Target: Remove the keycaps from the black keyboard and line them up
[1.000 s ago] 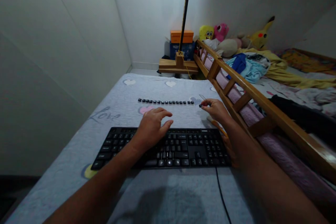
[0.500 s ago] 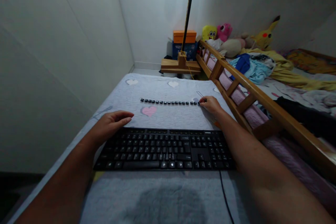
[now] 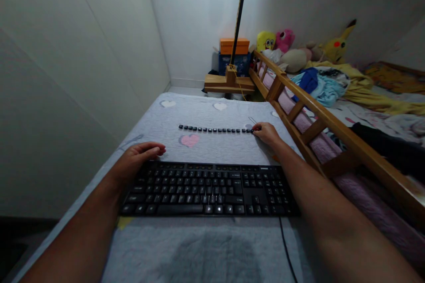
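A black keyboard (image 3: 199, 192) lies across the cloth-covered surface in front of me. Beyond it, several small black keycaps (image 3: 214, 130) form a nearly straight row. At the right end of that row, my right hand (image 3: 265, 132) is closed, with thumb and fingertips pinched on a keycap, which they mostly hide. A thin wire loop (image 3: 252, 120) pokes out just past these fingers; whether the hand holds it I cannot tell. My left hand (image 3: 146, 152) rests by the keyboard's far left corner, fingers loosely bent and thumb apart, holding nothing.
A wooden bed rail (image 3: 308, 97) runs along the right side, with clothes and plush toys behind it. A wooden stand (image 3: 229, 82) with a dark pole and boxes is at the far end. The keyboard's cable (image 3: 287, 247) trails toward me. White cabinet doors (image 3: 83, 75) rise at left.
My left hand has drawn back slightly to the left, its fingers curling a little more. My right hand stays at the row's right end. The view has shifted slightly.
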The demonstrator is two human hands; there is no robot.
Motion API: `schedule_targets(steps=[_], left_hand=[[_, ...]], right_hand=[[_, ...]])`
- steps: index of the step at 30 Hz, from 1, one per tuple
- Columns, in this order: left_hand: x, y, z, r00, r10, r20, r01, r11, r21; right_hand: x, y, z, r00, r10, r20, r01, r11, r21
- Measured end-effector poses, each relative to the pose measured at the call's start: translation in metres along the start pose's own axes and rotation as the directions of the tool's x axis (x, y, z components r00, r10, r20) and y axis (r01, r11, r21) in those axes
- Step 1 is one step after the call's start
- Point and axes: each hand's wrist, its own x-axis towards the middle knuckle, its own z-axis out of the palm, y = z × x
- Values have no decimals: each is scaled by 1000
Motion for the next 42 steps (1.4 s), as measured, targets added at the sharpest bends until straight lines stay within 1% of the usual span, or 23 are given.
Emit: schedule_targets(steps=[3, 8, 19, 28, 42], left_hand=[[-1, -1, -1, 1000, -5, 12, 6, 999, -41], [-3, 0, -1, 999, 3, 35, -2, 1000, -28], [-3, 1, 1, 1000, -27, 15, 27, 1000, -13], [-1, 1, 2, 1000, -6, -14, 7, 1000, 10], [-1, -1, 2, 1000, -27, -1, 27, 999, -47]], right_hand=[[0, 1, -1, 1000, 2, -7, -2, 1000, 0], [1, 3, 0, 1000, -4, -11, 4, 1000, -1], [1, 3, -2, 1000, -3, 7, 3, 1000, 0], [3, 4, -1, 1000, -16, 7, 16, 1000, -6], [4, 3, -4, 1000, -7, 20, 7, 1000, -9]])
